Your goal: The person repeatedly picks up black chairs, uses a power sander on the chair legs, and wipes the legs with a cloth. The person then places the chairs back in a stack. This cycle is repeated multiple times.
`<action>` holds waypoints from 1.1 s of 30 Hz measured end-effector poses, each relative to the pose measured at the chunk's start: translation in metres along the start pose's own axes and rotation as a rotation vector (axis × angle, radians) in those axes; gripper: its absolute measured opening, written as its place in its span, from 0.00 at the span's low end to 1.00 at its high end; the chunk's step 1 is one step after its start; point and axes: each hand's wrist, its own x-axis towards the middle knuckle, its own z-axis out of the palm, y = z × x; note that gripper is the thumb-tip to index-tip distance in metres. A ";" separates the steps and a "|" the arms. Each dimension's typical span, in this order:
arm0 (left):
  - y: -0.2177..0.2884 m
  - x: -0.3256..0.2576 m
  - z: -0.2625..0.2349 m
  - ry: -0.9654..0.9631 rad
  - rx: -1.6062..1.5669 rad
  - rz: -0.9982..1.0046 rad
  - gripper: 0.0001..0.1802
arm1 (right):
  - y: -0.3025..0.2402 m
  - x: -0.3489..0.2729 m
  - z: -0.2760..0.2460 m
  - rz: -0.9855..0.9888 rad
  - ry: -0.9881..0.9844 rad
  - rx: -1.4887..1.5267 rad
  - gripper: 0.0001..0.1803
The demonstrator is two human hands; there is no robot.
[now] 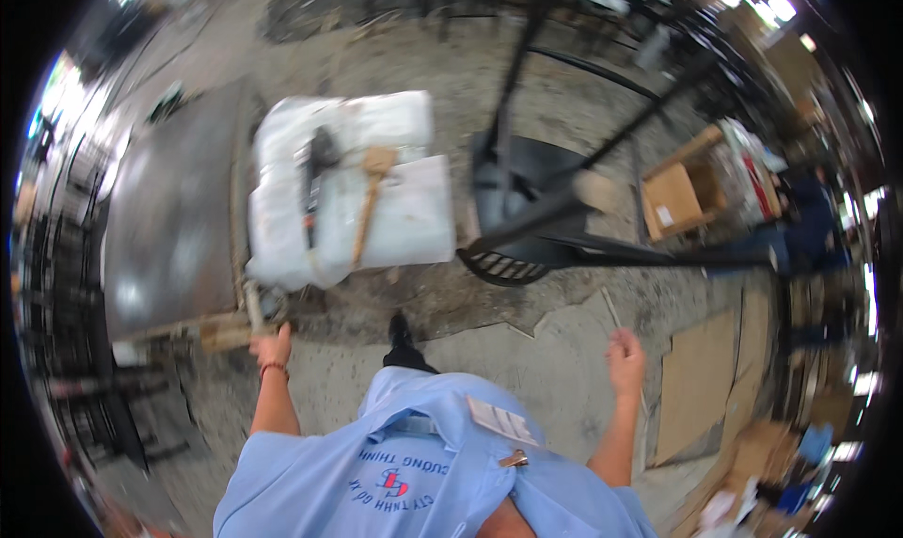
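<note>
My left hand (271, 347) is low beside the near corner of a dark-topped table (174, 209), next to a short pale upright piece (254, 307). Blur hides whether its fingers grip that piece. On the other side, my right hand (625, 357) is closed around a thin pale strip (609, 305) that sticks out past the fingers. Ahead of me, a black chair (527, 185) has its legs pointing up and its slatted part toward me. A white-wrapped pad (404, 223) left of it carries a wooden-handled brush (368, 209) and a dark hand tool (313, 185).
Flat cardboard sheets (696, 387) lie on the floor at the right. Farther out stands an open wooden box (679, 195), near a person in dark clothes (809, 223). Boxes and loose wrapping (762, 463) are heaped at the lower right. Dark metal racks (61, 284) line the left.
</note>
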 end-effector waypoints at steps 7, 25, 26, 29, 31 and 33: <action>0.086 -0.169 0.044 -0.300 0.534 0.477 0.45 | 0.205 -0.161 -0.035 0.757 -0.043 0.301 0.22; 0.446 -0.585 0.182 -0.734 -0.883 1.784 0.28 | 0.303 -0.213 -0.067 1.156 0.513 0.721 0.17; 0.453 -0.580 0.185 -0.892 -0.813 1.695 0.22 | 0.301 -0.224 -0.059 1.298 0.451 0.713 0.15; 0.478 -0.575 0.176 -0.932 -0.512 1.786 0.10 | 0.303 -0.268 -0.040 1.413 0.208 0.655 0.09; 0.492 -0.592 0.168 -1.078 -0.597 1.716 0.10 | 0.301 -0.296 -0.028 1.202 0.100 0.611 0.07; 0.521 -0.590 0.160 -1.054 -0.791 1.660 0.11 | 0.294 -0.266 -0.008 1.362 0.188 0.736 0.07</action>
